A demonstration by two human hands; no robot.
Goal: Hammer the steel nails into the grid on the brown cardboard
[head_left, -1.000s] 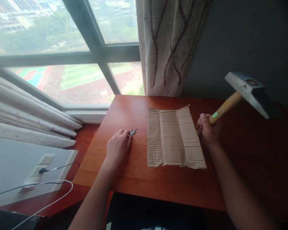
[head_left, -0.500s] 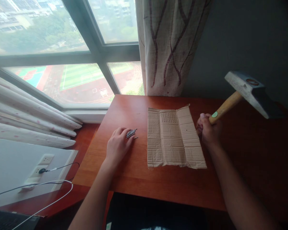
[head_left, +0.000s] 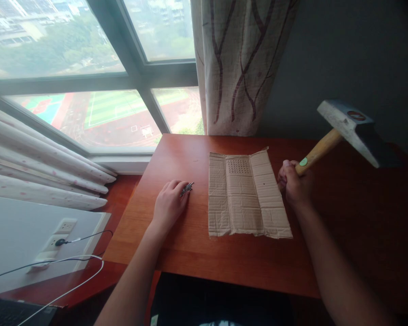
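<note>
My left hand [head_left: 170,201] rests on the desk, its fingers closed around a small bundle of nails [head_left: 187,188] whose ends stick out to the right. On the right, my right hand [head_left: 295,183] grips the wooden handle of a hammer [head_left: 347,124]. The metal head is raised to the upper right, off the desk. Between my hands lies a creased piece of cardboard [head_left: 245,199], its two sides folded up a little. A grid of small holes [head_left: 238,166] marks its far middle panel, and one dark spot shows on the right panel.
The reddish wooden desk [head_left: 187,244] stands against a window [head_left: 115,108] and a patterned curtain [head_left: 238,68]. At the lower left are wall sockets [head_left: 54,242] with a plug, loose cables [head_left: 88,260] and part of a dark laptop [head_left: 17,312].
My left hand has closed further over the nails, drawing in the one that lay apart by the thumb. My right hand and the hammer have hardly moved.
</note>
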